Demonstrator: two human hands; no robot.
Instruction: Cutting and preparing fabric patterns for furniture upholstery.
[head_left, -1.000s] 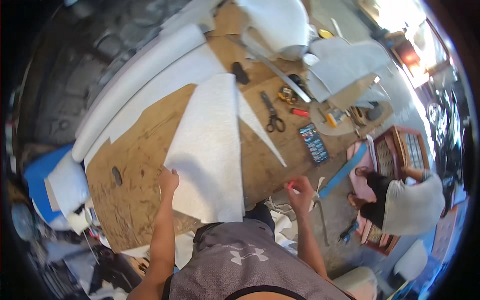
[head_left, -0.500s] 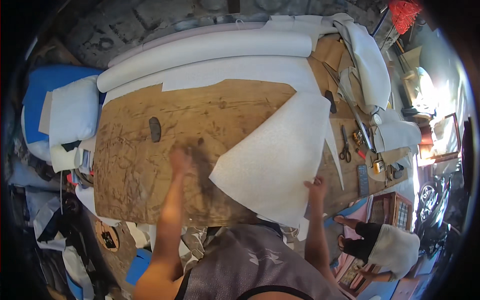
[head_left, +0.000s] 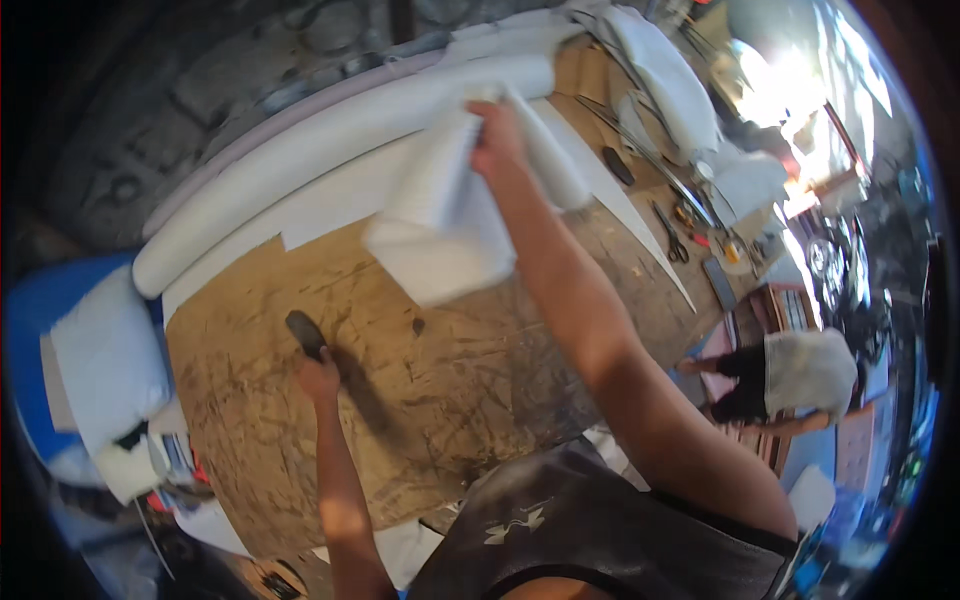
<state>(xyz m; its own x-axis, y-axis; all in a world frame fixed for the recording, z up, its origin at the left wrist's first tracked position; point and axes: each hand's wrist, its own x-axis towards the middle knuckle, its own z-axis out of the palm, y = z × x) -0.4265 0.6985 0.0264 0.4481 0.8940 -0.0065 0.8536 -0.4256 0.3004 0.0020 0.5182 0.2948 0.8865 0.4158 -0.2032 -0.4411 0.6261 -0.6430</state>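
"So, nearest first: what is at the left hand (head_left: 318,380)?"

"A dark, oblong block (head_left: 303,332), flat on the bench (head_left: 430,440). Fingertips meet its near end; whether they close around it, cannot tell. Handling, estimated: small, rigid, hard to damage. Best taken by the long sides, near the middle."

"Next out?"

"The white sheet (head_left: 450,255), over the far half of the bench, left of the right forearm for the most part. Folded and blurred. Whether its lower edge touches the wood, cannot tell."

"State of the right hand (head_left: 497,140)?"

"Fingers closed on the sheet, bunching it near the top; part of it falls on the other side of the wrist as a loose, curled fold."

"How would it handle?"

"Judgement only: light, soft and floppy, but with enough body to hold a broad fold. Unlikely to be slippery. One bunched grip risks creases; an edge or two corners, one per hand, should keep it flatter."

"Beyond that?"

"To the right, a narrow, pointed white piece (head_left: 612,195) lies flat, scissors (head_left: 671,233) just past it. Along the far side, a long white roll (head_left: 300,158), well apart from the block."
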